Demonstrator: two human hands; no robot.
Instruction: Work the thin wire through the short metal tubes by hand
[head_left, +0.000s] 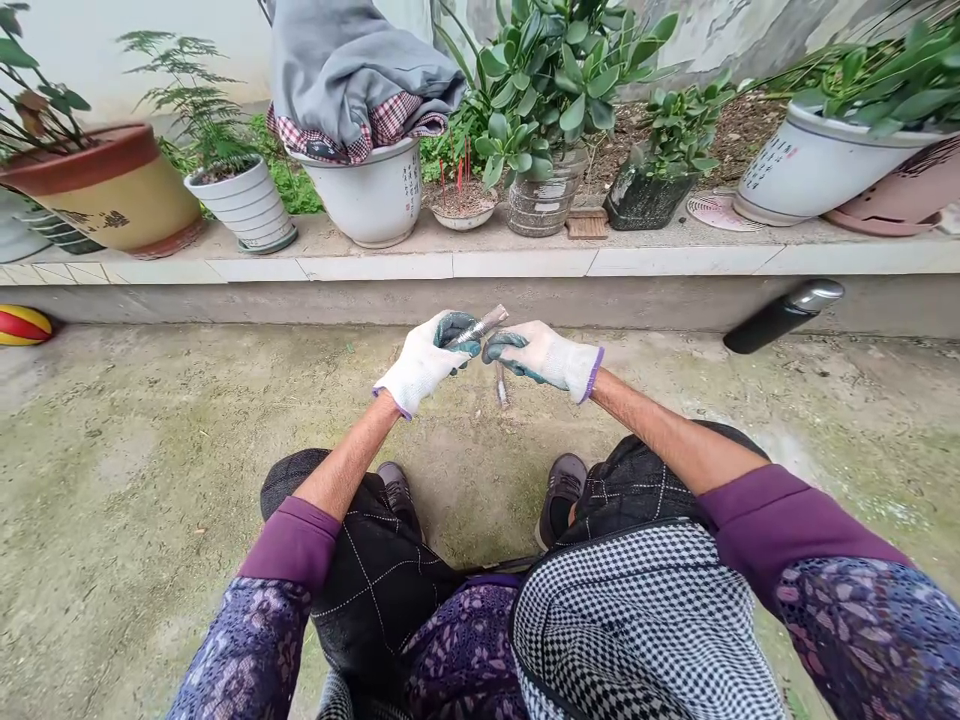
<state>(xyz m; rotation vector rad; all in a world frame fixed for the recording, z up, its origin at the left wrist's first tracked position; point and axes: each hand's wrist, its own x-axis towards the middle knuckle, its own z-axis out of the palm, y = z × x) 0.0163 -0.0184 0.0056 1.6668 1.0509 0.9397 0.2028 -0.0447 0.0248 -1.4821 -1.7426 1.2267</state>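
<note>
My left hand [429, 357], in a white work glove with a dark green palm, is closed around a silvery metal bolt [487, 322] that looks threaded. The bolt points up and to the right, and its far end is brownish. My right hand [541, 356], gloved the same way, is just right of it with thumb and fingers pressed together; what they hold, if anything, is hidden. A second slim metal piece [502, 387] shows below the right fingertips. I cannot tell whether it hangs from that hand or lies on the concrete ground.
A low tiled ledge [525, 263] runs across ahead, with potted plants and a white pot [364, 195] under grey clothing [352, 80]. A black flask [780, 318] leans against the ledge at right. A red and yellow ball [22, 325] lies far left.
</note>
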